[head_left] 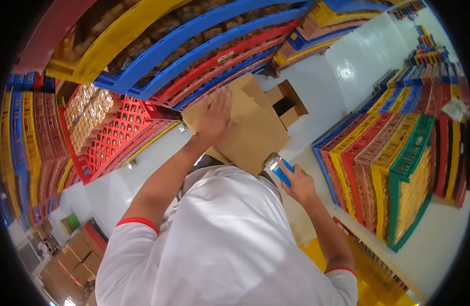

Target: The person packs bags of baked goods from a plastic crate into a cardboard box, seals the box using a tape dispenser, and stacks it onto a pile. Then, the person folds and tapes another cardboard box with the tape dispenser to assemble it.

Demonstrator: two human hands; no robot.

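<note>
A brown cardboard box (255,133) lies in front of my body, its broad flat face turned up. My left hand (217,116) rests on that face near its upper left part, palm down with the fingers spread. In my right hand (298,182) is a tool with a blue handle (281,172) and a clear or metallic head, my fingers wrapped round the handle. The tool's head is beside the lower right edge of the box; whether the two touch I cannot tell.
An open cardboard box (295,113) stands on the floor beyond. Stacked blue, red and yellow crates (194,48) rise ahead and left. More crates (377,163), one green, stand at the right. A red crate (120,130) holds packed goods. Cardboard boxes (74,255) sit lower left.
</note>
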